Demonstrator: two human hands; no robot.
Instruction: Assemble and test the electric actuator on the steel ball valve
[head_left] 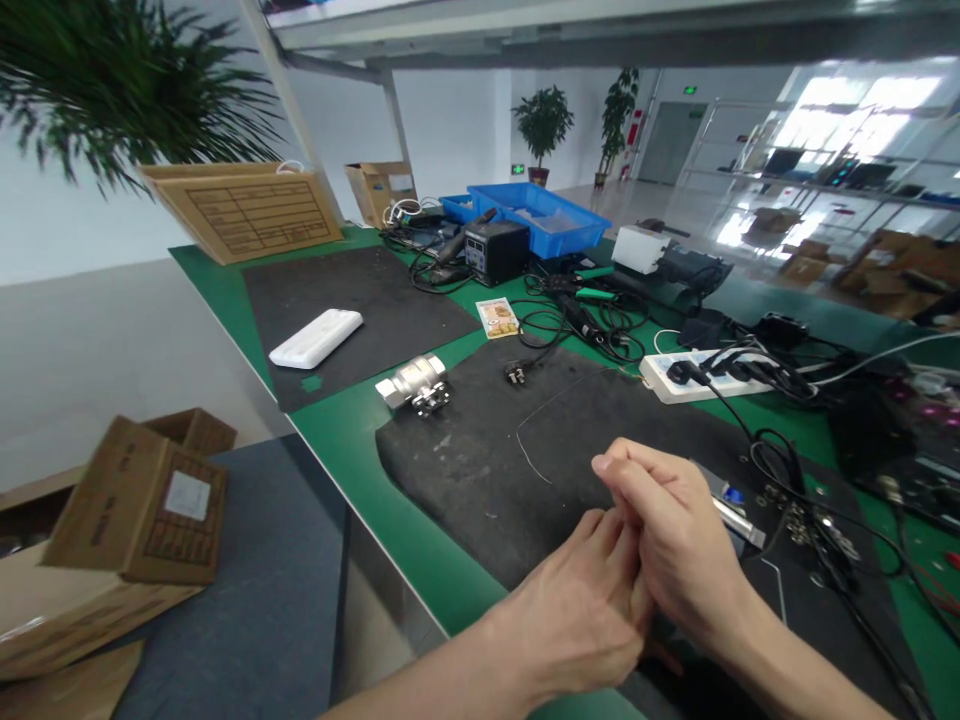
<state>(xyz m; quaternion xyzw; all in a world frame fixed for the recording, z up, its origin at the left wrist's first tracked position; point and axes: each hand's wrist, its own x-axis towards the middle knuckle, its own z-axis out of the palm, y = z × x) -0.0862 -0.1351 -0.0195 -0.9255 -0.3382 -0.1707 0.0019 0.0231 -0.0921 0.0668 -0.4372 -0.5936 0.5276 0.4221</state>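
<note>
Risk of snagging the thin wire [551,432] on the black mat [465,470] beside the left hand [581,610] and right hand [675,545], pressed together, contents hidden.

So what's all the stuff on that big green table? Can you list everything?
green table: one, green, runs across the middle
black mat: one, dark, under the hands
second mat: one, dark grey, further back on the left
white flat box: one, white, on the second mat
metal valve: one, silver, at the black mat's edge
power strip: one, white, right, with black plugs in it
blue trays: two, blue, far end
black box device: one, black, beside the trays
small card: one, printed, mid-table
cardboard boxes: several, brown, on the floor at left
potted plants: two, green, far back
left hand: one, clasped with the other
right hand: one, over the left hand's fingers
</note>
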